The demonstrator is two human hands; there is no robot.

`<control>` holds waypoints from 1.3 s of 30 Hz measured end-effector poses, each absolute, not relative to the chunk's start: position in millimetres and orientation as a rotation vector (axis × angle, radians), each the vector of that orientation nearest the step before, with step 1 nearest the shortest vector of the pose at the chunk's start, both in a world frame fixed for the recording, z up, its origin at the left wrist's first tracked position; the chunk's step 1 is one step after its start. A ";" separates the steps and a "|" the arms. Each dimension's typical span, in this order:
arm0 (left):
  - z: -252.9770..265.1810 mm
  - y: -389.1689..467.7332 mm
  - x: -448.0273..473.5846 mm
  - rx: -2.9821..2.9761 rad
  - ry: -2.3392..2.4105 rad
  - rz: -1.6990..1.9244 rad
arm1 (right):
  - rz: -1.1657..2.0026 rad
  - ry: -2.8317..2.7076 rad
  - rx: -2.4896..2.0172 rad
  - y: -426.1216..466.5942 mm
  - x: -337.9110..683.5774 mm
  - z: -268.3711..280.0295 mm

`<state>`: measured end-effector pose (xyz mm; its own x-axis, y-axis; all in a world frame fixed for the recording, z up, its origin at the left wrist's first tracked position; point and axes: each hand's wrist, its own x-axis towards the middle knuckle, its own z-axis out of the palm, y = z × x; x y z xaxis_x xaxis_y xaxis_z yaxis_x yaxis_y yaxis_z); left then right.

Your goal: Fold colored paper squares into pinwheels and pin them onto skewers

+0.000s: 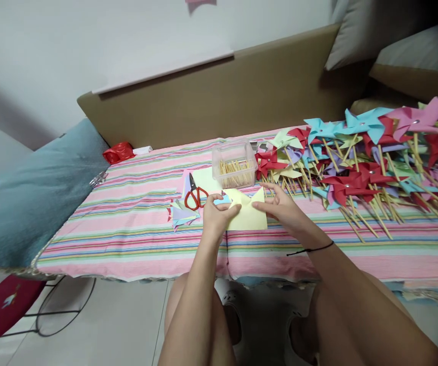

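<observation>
A pale yellow sheet of paper [247,218] is held up between my two hands above the striped cloth, its upper edge partly folded or cut into points. My left hand [218,216] grips its left side, thumb on the near face. On the right side, my right hand [280,206] pinches it between thumb and fingers. Scissors with red handles [192,195] lie just left of my left hand, on some coloured paper. Beside them is a small pile of cut paper pieces [183,216]. Behind the sheet stands a clear plastic box [234,152] with many short wooden sticks.
Many finished paper pinwheels [360,178] on sticks are heaped along the right. A red plastic bag [119,152] and a white item [143,150] lie at the back left. The striped cloth [127,234] covers the seat; a red stool [7,310] stands lower left.
</observation>
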<state>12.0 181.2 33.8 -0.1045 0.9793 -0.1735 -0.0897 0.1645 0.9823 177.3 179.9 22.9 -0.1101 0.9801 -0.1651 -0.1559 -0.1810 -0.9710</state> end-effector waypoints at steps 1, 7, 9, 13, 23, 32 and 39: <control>33.3 181.5 13.8 0.921 1.306 1.246 | 1.489 -1.045 -1.140 179.9 175.1 21.7; 30.0 180.9 23.9 0.841 1.261 1.327 | 1.398 -0.928 -1.084 178.8 164.1 14.3; 29.7 181.0 24.4 0.843 1.244 1.323 | 1.380 -0.933 -1.092 178.3 164.0 14.9; 29.7 181.5 21.9 0.885 1.227 1.251 | 1.371 -0.964 -1.156 179.0 169.0 16.9; 25.4 189.6 20.1 0.521 1.231 1.434 | 1.269 -0.988 -1.077 182.4 175.4 19.7; 21.3 196.2 23.5 0.282 1.209 1.587 | 1.251 -1.399 -0.827 176.9 158.6 6.1; 23.4 190.6 35.9 0.288 1.214 1.613 | 1.321 -1.117 -0.857 179.3 148.2 8.7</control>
<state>35.9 190.6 23.4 -0.4226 0.8276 -0.3693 -0.5836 0.0632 0.8096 148.2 179.3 8.7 -0.0859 0.9877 0.1310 -0.2936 0.1005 -0.9506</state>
